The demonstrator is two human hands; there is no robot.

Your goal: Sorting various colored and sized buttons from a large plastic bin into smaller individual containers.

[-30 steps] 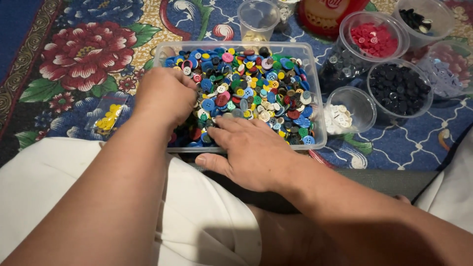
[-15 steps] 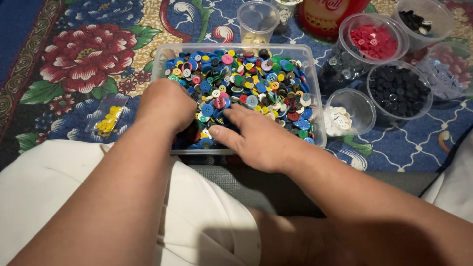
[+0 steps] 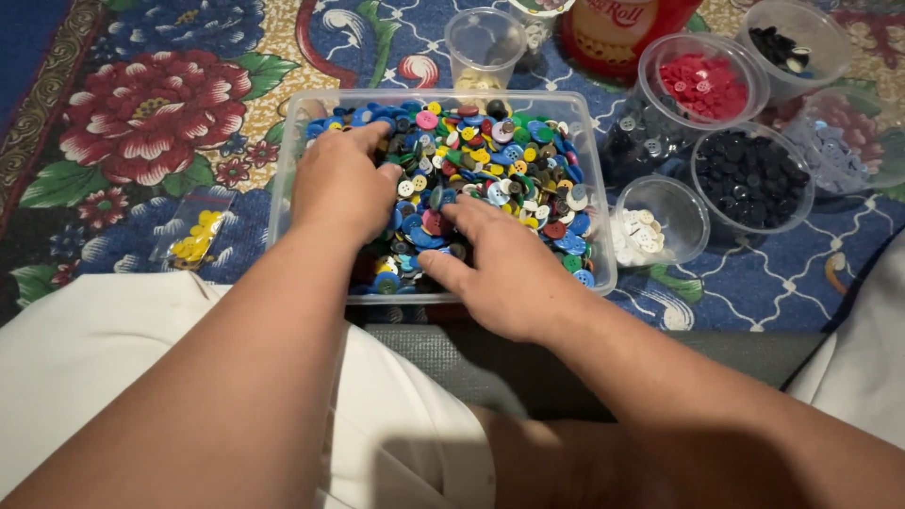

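A clear plastic tub [image 3: 596, 170] holds a heap of mixed coloured buttons [image 3: 509, 160]. My left hand [image 3: 341, 184] rests palm down on the buttons in the tub's left half, fingers spread toward the far wall. Flat over the buttons near the tub's front wall lies my right hand [image 3: 504, 269], fingertips pointing left and up into the pile. Whether either hand pinches a button is hidden by the hands themselves.
Round clear cups stand right of the tub: red buttons [image 3: 702, 83], black buttons [image 3: 750, 177], white buttons [image 3: 641, 236], another with dark buttons [image 3: 787, 42]. An empty cup [image 3: 483, 42] stands behind. A small bag of yellow buttons [image 3: 193, 238] lies left on the floral cloth.
The left hand has slid forward toward the tub's far left corner. The right hand has moved slightly deeper into the pile; the view has shifted a little.
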